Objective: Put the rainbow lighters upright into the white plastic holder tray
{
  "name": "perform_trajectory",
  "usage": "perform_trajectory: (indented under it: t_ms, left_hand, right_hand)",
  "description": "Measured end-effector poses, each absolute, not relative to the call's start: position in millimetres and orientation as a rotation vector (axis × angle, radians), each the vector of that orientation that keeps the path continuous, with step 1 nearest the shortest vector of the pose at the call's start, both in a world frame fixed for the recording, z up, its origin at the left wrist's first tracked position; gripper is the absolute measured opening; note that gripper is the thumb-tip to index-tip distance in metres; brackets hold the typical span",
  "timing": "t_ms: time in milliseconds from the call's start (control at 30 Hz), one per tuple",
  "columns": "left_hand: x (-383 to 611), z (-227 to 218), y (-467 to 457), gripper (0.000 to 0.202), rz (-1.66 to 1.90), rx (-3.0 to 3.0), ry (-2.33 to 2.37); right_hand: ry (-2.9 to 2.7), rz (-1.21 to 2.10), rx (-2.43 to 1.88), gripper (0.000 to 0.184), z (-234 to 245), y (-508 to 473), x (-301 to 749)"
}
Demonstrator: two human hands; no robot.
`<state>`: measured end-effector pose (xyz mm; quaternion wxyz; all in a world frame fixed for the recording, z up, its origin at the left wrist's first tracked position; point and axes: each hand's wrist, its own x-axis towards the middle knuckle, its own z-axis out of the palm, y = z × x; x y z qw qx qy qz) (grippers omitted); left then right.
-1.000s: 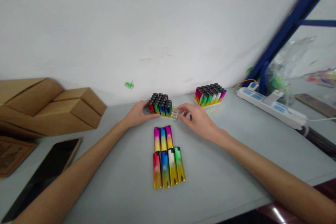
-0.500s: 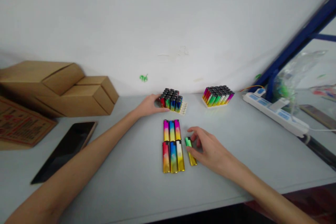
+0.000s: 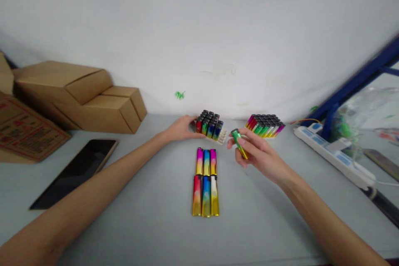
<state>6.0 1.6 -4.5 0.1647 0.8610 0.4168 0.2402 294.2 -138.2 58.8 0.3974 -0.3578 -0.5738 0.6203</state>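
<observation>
My right hand (image 3: 254, 147) pinches a green and gold lighter (image 3: 239, 143) above the table, tilted with its black top up and to the left. At the back, my left hand (image 3: 183, 128) grips the left side of a white slotted tray (image 3: 222, 137). Several upright lighters (image 3: 209, 124) with black tops fill most of that tray; bare slots show along its right end. In front lie two rows of lighters, the far row (image 3: 206, 162) with two magenta and one blue, the near row (image 3: 206, 196) with red, blue and white ones.
A second block of upright lighters (image 3: 264, 125) stands near the wall, partly behind my right hand. Cardboard boxes (image 3: 109, 110) and a dark tablet or phone (image 3: 76, 172) are on the left. A white power strip (image 3: 336, 156) and blue metal frame (image 3: 355, 81) are on the right.
My right hand has lifted the green and gold lighter off the table and carried it up toward the tray. My left hand stays at the tray; the view has shifted slightly.
</observation>
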Motion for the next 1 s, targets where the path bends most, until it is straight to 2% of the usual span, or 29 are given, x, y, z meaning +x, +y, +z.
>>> perform_trajectory:
  t_ms: [133, 267, 433, 767, 1000]
  left_hand:
    - [5.7, -5.0, 0.8, 0.082, 0.674, 2.459, 1.231]
    - [7.1, -2.3, -1.4, 0.08, 0.639, 2.469, 1.287]
    - [8.8, 0.7, -2.9, 0.083, 0.625, 2.499, 1.334]
    - [9.1, 0.0, -2.7, 0.075, 0.633, 2.45, 1.402]
    - [8.8, 0.8, -2.2, 0.079, 0.633, 2.487, 1.378]
  right_hand:
    - [-1.279, 1.462, -0.944, 0.046, 44.8, -121.0, 289.0]
    - [-1.21, 1.512, -1.013, 0.057, 30.2, -121.0, 287.8]
    - [-1.143, 1.639, -1.068, 0.047, 24.3, -128.4, 286.9]
    - [-1.149, 1.64, -1.097, 0.035, 26.1, -135.6, 278.7]
    - [-1.161, 1.659, -1.086, 0.043, 27.6, -134.9, 277.0]
